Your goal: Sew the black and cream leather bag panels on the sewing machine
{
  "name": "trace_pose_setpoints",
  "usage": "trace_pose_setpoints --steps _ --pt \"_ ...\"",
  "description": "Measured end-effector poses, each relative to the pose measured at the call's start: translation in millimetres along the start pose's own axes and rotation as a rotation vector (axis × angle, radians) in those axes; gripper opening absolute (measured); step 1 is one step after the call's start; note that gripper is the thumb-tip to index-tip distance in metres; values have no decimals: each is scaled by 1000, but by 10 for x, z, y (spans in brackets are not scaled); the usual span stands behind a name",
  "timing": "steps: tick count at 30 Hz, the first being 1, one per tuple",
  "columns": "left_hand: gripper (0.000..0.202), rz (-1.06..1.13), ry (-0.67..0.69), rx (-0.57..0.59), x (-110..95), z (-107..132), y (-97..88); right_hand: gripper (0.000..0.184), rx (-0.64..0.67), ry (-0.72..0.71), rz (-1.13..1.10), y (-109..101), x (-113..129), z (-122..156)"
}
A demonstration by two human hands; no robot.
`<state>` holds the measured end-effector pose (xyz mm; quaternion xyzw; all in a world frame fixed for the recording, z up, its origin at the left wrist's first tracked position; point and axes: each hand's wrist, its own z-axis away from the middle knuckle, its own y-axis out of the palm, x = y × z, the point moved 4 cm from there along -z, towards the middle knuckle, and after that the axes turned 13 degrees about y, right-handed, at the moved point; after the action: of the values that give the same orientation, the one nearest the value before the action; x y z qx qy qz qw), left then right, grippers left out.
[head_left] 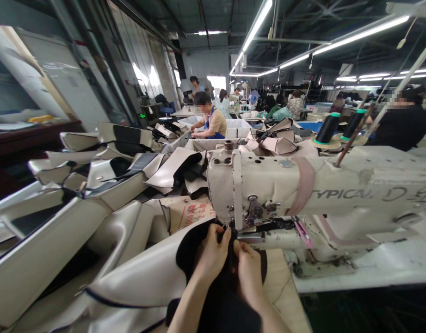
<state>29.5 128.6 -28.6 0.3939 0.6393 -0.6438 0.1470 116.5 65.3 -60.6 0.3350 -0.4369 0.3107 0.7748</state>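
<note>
Just below the needle area of a cream sewing machine [264, 185], both of my hands pinch a piece of black fabric [223, 300]. My left hand [213, 252] has thumb and forefinger pressed together on its upper edge. Close beside it, my right hand [249, 268] is closed on the same fabric, its fingers curled. The black fabric lies against a cream leather-like piece [143, 263] with dark edging, which spreads to the left. Whether the two are joined cannot be seen. My hands partly hide the spot under the needle.
Cream and black sewn pieces [70, 212] are heaped across the left side. A wooden board [282, 286] sits under my right forearm. Black thread cones [327, 128] stand behind the machine, and pink-handled snips [303, 232] lie on its arm. A co-worker [213, 118] sits ahead near white bins.
</note>
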Motion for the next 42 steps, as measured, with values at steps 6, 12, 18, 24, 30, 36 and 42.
trace_pose_setpoints --steps 6,12,18,24,30,36,42 --pt "22 -11 -44 -18 -9 -5 -3 30 95 117 -84 -4 -35 -21" --pt "22 -15 -74 -19 -10 -15 -9 31 87 134 -97 -15 -65 -49" --pt "22 -32 -79 -31 23 -40 2 35 61 110 -59 -26 -98 -90" --pt "22 -41 -70 -37 19 -54 0 42 162 45 131 -68 15 -106" --pt "21 -42 -67 -39 37 -85 4 31 -152 -514 668 -1029 665 118" --pt "20 -40 -78 -29 6 -75 -14 41 -863 -1082 1064 -2548 1349 341" --pt "21 -43 -98 -16 -34 -74 -30 41 -677 -1206 1328 -2913 1214 202"
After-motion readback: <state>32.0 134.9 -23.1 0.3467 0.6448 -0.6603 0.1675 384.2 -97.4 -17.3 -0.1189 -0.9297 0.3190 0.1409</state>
